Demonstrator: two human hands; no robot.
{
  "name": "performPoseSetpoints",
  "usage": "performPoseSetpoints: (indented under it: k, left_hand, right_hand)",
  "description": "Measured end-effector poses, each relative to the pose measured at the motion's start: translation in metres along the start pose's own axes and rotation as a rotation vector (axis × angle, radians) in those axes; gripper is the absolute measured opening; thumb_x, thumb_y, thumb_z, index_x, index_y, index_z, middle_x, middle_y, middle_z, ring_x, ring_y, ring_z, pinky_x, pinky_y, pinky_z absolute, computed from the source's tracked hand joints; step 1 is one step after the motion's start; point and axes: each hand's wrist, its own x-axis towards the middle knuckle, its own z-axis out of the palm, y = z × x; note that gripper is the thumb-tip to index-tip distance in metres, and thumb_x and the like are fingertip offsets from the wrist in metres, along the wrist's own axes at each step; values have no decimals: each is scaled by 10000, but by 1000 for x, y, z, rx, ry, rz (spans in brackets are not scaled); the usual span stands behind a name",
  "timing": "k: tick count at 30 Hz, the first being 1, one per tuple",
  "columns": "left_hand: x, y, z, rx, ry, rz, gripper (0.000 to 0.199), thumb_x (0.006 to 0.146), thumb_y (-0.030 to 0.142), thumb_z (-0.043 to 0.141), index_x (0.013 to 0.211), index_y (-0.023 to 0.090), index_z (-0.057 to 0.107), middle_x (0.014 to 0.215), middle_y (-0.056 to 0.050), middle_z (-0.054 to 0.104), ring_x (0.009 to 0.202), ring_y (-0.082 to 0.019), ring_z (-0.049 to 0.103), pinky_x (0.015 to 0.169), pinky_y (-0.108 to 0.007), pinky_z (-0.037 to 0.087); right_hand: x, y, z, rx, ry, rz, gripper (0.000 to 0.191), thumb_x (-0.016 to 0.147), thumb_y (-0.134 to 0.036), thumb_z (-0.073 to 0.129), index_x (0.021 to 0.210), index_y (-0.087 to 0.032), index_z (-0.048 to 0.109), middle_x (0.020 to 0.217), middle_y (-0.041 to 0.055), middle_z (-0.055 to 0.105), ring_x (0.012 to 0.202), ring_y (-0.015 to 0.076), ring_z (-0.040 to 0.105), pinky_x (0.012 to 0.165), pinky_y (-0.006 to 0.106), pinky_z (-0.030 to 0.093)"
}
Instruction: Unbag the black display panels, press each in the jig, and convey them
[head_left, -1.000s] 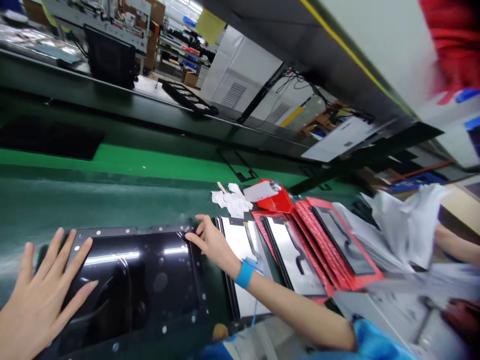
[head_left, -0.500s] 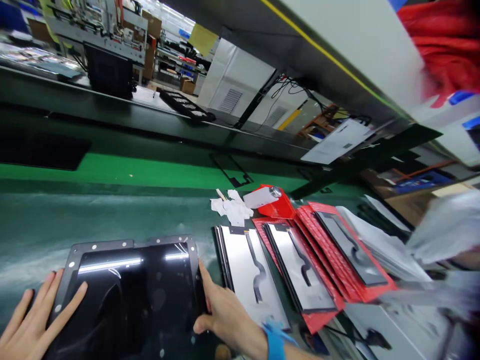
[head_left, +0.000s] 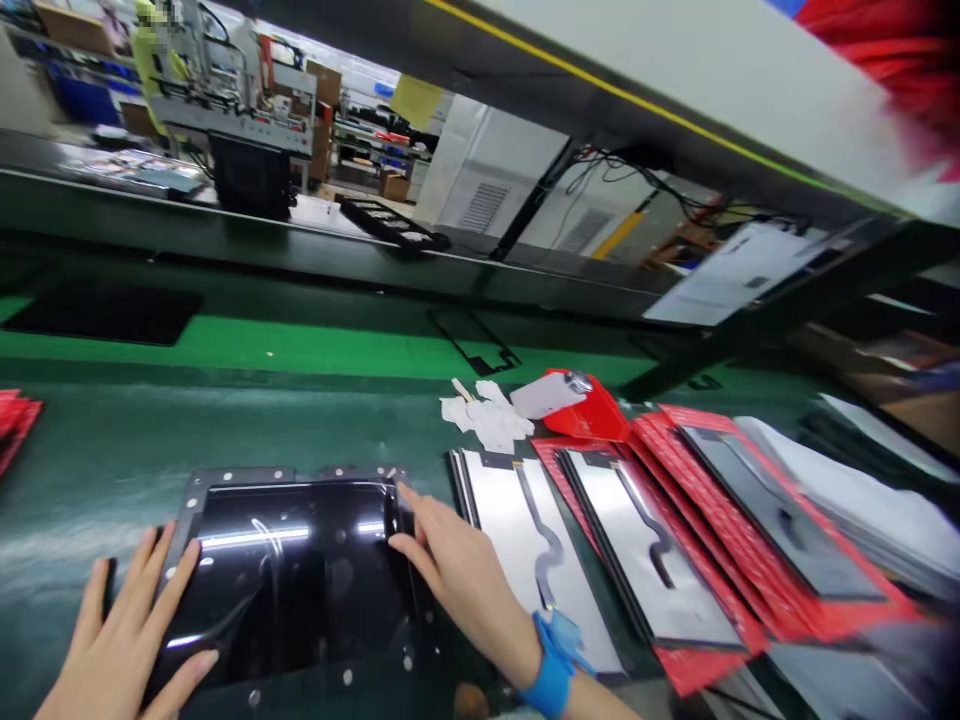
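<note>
A glossy black screen panel [head_left: 292, 585] lies in a dark frame [head_left: 255, 475] dotted with pale round spots, on the green bench in front of me. The spread fingers of my left hand [head_left: 127, 620] rest flat on the panel's left side. My right hand [head_left: 457, 560] is at the upper right corner, thumb and forefinger pinching what looks like the edge of a clear film. Bent reflections show near that corner and at the panel's lower left. The fingertips partly hide the pinched edge. Around my right wrist is a blue band [head_left: 551, 665].
Silver-backed display panels [head_left: 525, 540] lie to the right, more of them on red bubble-wrap bags [head_left: 712, 530]. White scraps [head_left: 491, 415] and a white bottle [head_left: 551, 393] on a red piece lie behind. A black sheet [head_left: 105, 312] lies far left. A shelf [head_left: 637, 100] overhangs.
My right thumb has moved up to the corner, closer to the forefinger, and the reflections there have bent. My left hand still lies on the left side. The view has shifted.
</note>
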Motion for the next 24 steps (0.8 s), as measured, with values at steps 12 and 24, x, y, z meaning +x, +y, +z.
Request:
performPoseSetpoints:
  k: [12, 24]
  left_hand:
    - [4, 16, -25, 81, -20, -9, 934, 871, 641, 515, 1567, 157, 123, 1606, -177, 227, 1490, -410, 132, 1145, -685, 130]
    - [21, 42, -31, -715, 175, -287, 428, 973, 320, 476, 1389, 278, 386, 1600, -119, 281, 1510, -344, 116, 1168, -641, 176]
  right_hand:
    - [79, -43, 23, 123, 5, -471, 462, 930, -61, 395, 1351, -227, 486, 1191, 80, 612, 1129, 240, 536, 956, 448, 448]
    - [110, -57, -29, 628, -305, -263, 405, 895, -312, 543, 1285, -217, 492, 926, 13, 571, 727, 141, 559, 742, 298, 497]
